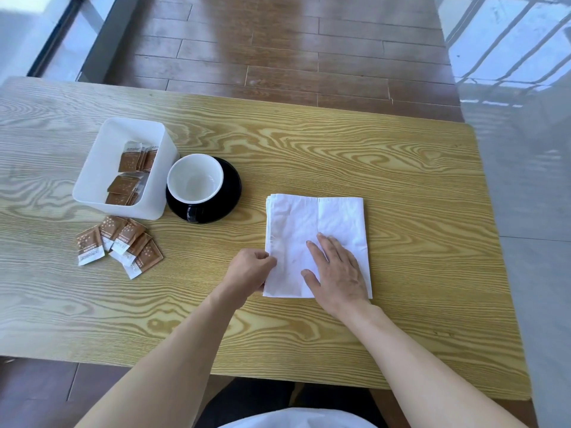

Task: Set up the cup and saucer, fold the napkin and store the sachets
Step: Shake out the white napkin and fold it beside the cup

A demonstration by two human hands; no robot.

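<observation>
Napkin (296, 230) white, creased, rectangular, left hand (248, 268) pinching edge, right hand (335, 268) flat atop

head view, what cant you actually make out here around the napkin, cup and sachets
- Left hand fingertips: curled at the napkin edge, so the grip is hidden in the head view.
- Napkin under the right hand: covered by the palm.
- Sachets on the table: print too small to read.
- Sachets in the white box: overlapping, so no sure count.
- Saucer middle: hidden by the cup.
</observation>
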